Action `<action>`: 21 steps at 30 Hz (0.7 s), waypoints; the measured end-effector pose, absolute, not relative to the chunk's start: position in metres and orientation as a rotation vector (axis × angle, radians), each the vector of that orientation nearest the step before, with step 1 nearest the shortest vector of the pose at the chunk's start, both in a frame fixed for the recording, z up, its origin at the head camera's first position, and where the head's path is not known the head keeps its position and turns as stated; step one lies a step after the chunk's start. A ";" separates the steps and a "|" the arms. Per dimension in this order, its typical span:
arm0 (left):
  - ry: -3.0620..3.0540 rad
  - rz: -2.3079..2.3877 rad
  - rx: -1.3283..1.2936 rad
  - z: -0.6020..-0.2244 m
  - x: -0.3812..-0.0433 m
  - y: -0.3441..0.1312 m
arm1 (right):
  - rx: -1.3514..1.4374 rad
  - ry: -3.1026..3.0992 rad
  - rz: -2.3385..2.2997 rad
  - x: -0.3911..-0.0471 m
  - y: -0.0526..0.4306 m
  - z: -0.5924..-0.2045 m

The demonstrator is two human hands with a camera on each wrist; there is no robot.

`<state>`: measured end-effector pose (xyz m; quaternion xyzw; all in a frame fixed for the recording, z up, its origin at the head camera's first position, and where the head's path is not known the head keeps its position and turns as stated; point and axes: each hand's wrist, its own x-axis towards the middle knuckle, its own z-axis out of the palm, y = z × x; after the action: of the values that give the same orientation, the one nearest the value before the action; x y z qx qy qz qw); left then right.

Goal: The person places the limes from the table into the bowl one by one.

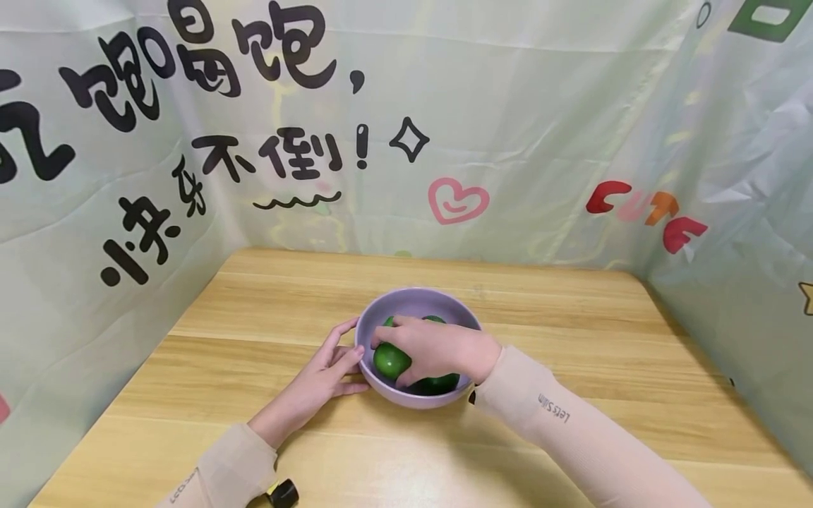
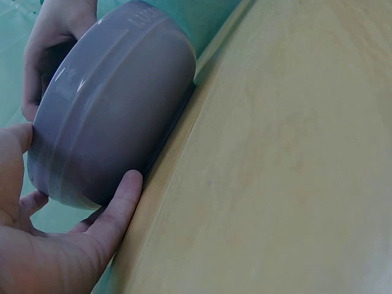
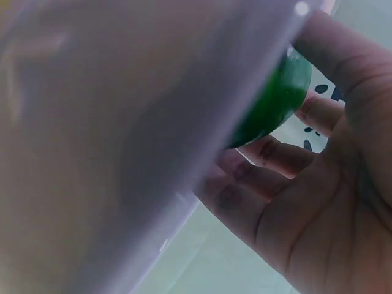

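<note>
A purple bowl (image 1: 416, 401) stands on the table with several glossy round green limes in it. My left hand (image 1: 324, 370) holds the bowl by its left side, thumb at the rim and fingers spread along the outer wall. In the left wrist view, the outside of the bowl (image 2: 122, 110) fills the upper left. My right hand (image 1: 438, 346) reaches down into the bowl, fingers and thumb curled round a lime (image 1: 390, 361). Another lime (image 1: 441, 384) lies under that palm, partly hidden. In the right wrist view the bowl wall covers part of the gripped lime (image 3: 278, 101).
The wooden table (image 1: 571, 331) reaches back to a pale printed curtain (image 1: 533, 141) that hangs behind it and at both sides. Both forearms wear light sleeves (image 1: 571, 423). A small black device (image 1: 283, 493) sits at the left wrist.
</note>
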<state>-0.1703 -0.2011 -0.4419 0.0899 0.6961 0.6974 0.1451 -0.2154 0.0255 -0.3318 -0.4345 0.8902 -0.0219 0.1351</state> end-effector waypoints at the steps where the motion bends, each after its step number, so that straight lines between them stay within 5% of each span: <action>1: 2.006 2.006 0.258 -0.442 -0.170 -0.201 | -1.269 2.573 -0.049 -0.215 0.025 -0.333; 21: 2.012 1.998 0.261 -0.439 -0.168 -0.202 | -1.309 2.572 0.088 -0.215 0.018 -0.344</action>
<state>-0.1679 -0.2021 -0.4389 0.0908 0.6990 0.6940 0.1467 -0.2146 0.0177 -0.3440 -0.4497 0.8836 0.0301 0.1269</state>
